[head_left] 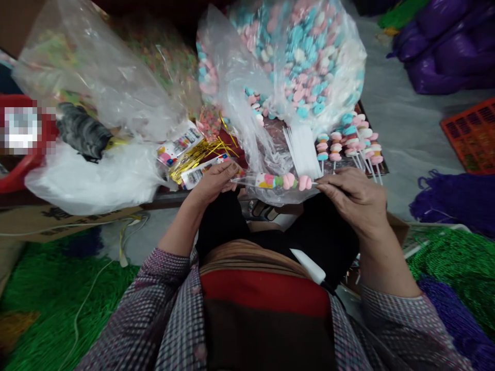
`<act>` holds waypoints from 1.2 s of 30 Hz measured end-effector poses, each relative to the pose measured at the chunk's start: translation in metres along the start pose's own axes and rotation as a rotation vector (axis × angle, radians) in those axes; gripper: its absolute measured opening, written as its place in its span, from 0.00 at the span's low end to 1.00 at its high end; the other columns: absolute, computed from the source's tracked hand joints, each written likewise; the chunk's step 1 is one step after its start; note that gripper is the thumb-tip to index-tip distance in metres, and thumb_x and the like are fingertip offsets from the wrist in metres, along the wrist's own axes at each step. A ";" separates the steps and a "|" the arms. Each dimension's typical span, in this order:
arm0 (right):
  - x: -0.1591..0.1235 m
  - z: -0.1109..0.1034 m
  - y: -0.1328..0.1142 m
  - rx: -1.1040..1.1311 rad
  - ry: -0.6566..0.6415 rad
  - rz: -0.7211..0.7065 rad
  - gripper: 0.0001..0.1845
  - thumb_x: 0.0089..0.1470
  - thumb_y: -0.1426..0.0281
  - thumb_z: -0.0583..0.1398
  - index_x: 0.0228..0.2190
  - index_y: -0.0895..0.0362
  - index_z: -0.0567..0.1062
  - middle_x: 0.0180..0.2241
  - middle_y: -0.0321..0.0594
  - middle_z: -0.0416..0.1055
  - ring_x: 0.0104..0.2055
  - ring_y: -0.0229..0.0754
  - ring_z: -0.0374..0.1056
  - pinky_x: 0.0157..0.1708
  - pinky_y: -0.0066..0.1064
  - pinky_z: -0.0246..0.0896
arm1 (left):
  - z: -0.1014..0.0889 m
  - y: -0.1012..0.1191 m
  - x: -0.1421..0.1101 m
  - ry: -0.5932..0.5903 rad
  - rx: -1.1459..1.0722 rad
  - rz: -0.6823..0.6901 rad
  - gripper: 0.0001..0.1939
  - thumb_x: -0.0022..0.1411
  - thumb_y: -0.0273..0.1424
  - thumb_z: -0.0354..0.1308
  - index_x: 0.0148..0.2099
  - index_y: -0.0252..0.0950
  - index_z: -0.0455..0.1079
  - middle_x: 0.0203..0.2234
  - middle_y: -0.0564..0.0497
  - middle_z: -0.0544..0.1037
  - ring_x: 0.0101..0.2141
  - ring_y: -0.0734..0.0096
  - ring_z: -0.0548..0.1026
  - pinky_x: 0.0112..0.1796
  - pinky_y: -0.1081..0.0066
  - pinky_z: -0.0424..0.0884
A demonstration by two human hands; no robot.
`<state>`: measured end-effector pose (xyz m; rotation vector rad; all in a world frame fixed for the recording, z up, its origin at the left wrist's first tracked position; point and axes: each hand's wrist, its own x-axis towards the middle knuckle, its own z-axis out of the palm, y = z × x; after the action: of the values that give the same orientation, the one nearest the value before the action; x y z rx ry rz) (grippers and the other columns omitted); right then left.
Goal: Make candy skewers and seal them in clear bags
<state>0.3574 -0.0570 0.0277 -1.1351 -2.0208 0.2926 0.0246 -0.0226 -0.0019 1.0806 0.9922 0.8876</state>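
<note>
From where I stand, a candy skewer (289, 182), puffy pink lumps and green bits, lies level between the hands, just over the near edge of the surface (174, 197). The left hand (216, 180) pinches the clear, crinkled wrapper (247, 180) at one end, wrist angled inward; the right hand (356, 196) grips the thin stick, fingers bent. Behind are smooth white sticks (303, 152) and shiny gold ties (197, 157).
</note>
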 end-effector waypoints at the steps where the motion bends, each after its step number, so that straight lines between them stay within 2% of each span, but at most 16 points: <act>1: 0.000 0.001 0.001 -0.020 0.005 -0.005 0.04 0.61 0.65 0.65 0.35 0.47 0.83 0.30 0.36 0.82 0.33 0.44 0.76 0.41 0.39 0.69 | 0.000 0.000 0.000 0.007 0.013 0.000 0.28 0.54 0.57 0.68 0.31 0.35 0.72 0.17 0.56 0.70 0.16 0.81 0.61 0.18 0.77 0.52; 6: -0.005 0.010 -0.003 -0.022 -0.028 0.039 0.05 0.61 0.66 0.65 0.39 0.49 0.82 0.34 0.38 0.82 0.35 0.44 0.77 0.41 0.38 0.69 | 0.003 0.001 0.000 0.037 0.029 0.001 0.26 0.54 0.56 0.68 0.30 0.36 0.72 0.17 0.57 0.66 0.16 0.81 0.61 0.17 0.77 0.51; 9: -0.008 0.017 -0.007 0.011 -0.053 0.076 0.05 0.61 0.66 0.64 0.38 0.51 0.81 0.33 0.38 0.81 0.34 0.42 0.76 0.40 0.37 0.70 | 0.007 0.007 -0.002 0.008 -0.025 0.027 0.22 0.56 0.52 0.69 0.36 0.37 0.76 0.18 0.57 0.69 0.15 0.82 0.60 0.17 0.77 0.50; 12: -0.010 0.023 -0.012 0.071 -0.039 0.144 0.04 0.61 0.66 0.64 0.34 0.52 0.80 0.29 0.36 0.80 0.31 0.40 0.74 0.38 0.35 0.70 | 0.011 0.014 -0.005 -0.077 -0.222 0.068 0.24 0.55 0.50 0.70 0.47 0.39 0.78 0.16 0.60 0.64 0.13 0.83 0.58 0.19 0.75 0.62; 14: -0.010 0.027 -0.016 0.135 -0.019 0.209 0.05 0.60 0.66 0.65 0.34 0.52 0.81 0.30 0.36 0.80 0.32 0.40 0.75 0.37 0.34 0.70 | 0.013 0.019 -0.007 -0.133 -0.352 0.086 0.30 0.57 0.56 0.66 0.52 0.40 0.77 0.15 0.61 0.64 0.13 0.79 0.61 0.23 0.70 0.70; 17: -0.009 0.034 -0.022 0.237 0.034 0.319 0.06 0.59 0.65 0.65 0.33 0.53 0.82 0.31 0.37 0.81 0.32 0.40 0.76 0.36 0.32 0.71 | 0.017 0.024 -0.008 -0.112 -0.443 0.063 0.38 0.61 0.65 0.52 0.54 0.40 0.76 0.17 0.57 0.67 0.14 0.73 0.66 0.22 0.66 0.70; 19: -0.008 0.039 -0.027 0.311 0.077 0.387 0.06 0.58 0.65 0.66 0.33 0.53 0.83 0.30 0.36 0.81 0.30 0.39 0.75 0.34 0.31 0.70 | 0.021 0.026 -0.007 -0.040 -0.474 0.053 0.37 0.61 0.66 0.50 0.53 0.41 0.76 0.18 0.56 0.67 0.15 0.72 0.67 0.21 0.68 0.69; 22: -0.005 0.045 -0.031 0.415 0.127 0.460 0.06 0.55 0.65 0.67 0.33 0.53 0.85 0.26 0.34 0.79 0.26 0.36 0.71 0.30 0.29 0.68 | 0.028 0.030 -0.004 -0.038 -0.463 0.090 0.30 0.57 0.62 0.61 0.47 0.43 0.77 0.17 0.59 0.65 0.16 0.74 0.67 0.22 0.70 0.69; 25: -0.003 0.047 -0.033 0.475 0.132 0.511 0.07 0.54 0.65 0.68 0.33 0.53 0.85 0.23 0.32 0.76 0.22 0.33 0.66 0.25 0.27 0.63 | 0.039 0.035 -0.001 -0.104 -0.442 0.153 0.26 0.49 0.53 0.74 0.40 0.39 0.78 0.12 0.62 0.61 0.13 0.79 0.61 0.20 0.73 0.65; 29: -0.001 0.053 -0.035 0.512 0.114 0.531 0.09 0.54 0.63 0.67 0.34 0.53 0.86 0.21 0.32 0.73 0.21 0.33 0.62 0.24 0.27 0.61 | 0.056 0.039 0.007 -0.014 -0.492 0.186 0.22 0.45 0.46 0.78 0.30 0.36 0.75 0.09 0.65 0.56 0.11 0.86 0.52 0.16 0.78 0.55; 33: 0.005 0.065 -0.039 0.552 0.135 0.568 0.11 0.56 0.60 0.66 0.34 0.53 0.86 0.20 0.31 0.69 0.20 0.32 0.58 0.22 0.26 0.58 | 0.070 0.040 0.016 0.149 -0.525 0.141 0.16 0.48 0.36 0.78 0.31 0.36 0.75 0.12 0.64 0.63 0.12 0.89 0.53 0.14 0.79 0.52; 36: 0.009 0.070 -0.041 0.559 0.117 0.569 0.14 0.58 0.58 0.65 0.38 0.53 0.85 0.19 0.30 0.68 0.20 0.32 0.58 0.22 0.26 0.59 | 0.072 0.040 0.020 0.228 -0.555 0.154 0.16 0.47 0.34 0.78 0.29 0.36 0.73 0.16 0.62 0.70 0.12 0.89 0.54 0.14 0.80 0.53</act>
<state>0.2786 -0.0616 0.0076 -1.2881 -1.3436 0.9826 0.0950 -0.0143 0.0447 0.5952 0.7807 1.3391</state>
